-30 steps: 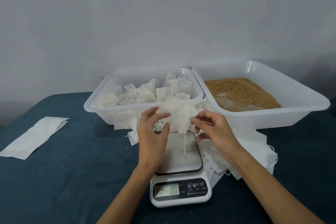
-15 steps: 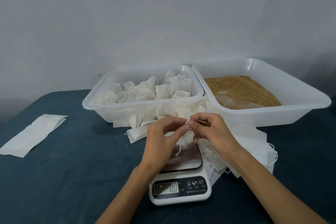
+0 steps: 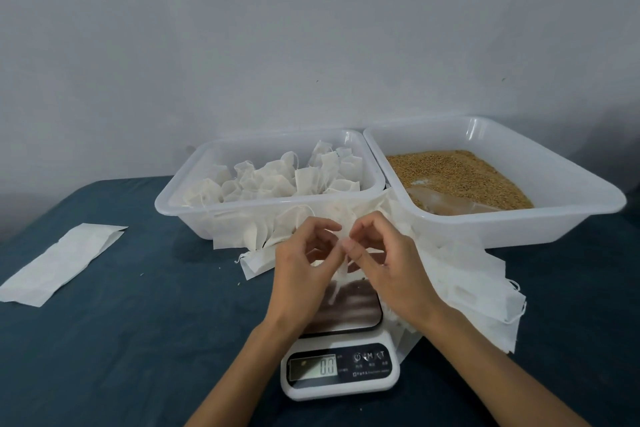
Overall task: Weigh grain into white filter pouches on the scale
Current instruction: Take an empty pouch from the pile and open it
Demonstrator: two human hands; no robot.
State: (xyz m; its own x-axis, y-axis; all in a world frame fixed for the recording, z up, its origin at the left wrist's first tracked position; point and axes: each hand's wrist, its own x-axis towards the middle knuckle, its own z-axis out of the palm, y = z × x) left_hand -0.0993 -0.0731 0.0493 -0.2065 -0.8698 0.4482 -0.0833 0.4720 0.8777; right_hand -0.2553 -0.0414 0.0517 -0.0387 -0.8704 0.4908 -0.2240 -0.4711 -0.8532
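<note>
Both hands meet above the white kitchen scale (image 3: 341, 371), whose display reads 00. My left hand (image 3: 301, 274) and my right hand (image 3: 388, 270) pinch the top of one white filter pouch (image 3: 341, 276) between their fingertips; the pouch hangs down over the steel platform, mostly hidden by the hands. Golden-brown grain (image 3: 457, 177) lies in the white tub (image 3: 571, 204) at the back right. A clear scoop (image 3: 446, 203) rests in the grain.
A second white tub (image 3: 187, 201) at the back left holds several filled pouches. Loose empty pouches (image 3: 485, 291) are heaped right of the scale and under the tubs. A flat white paper packet (image 3: 62, 262) lies far left on the dark blue cloth.
The hands came together over the scale. The pouch, held spread between them a second ago, is now bunched and hanging from their fingertips. The camera view shifted slightly.
</note>
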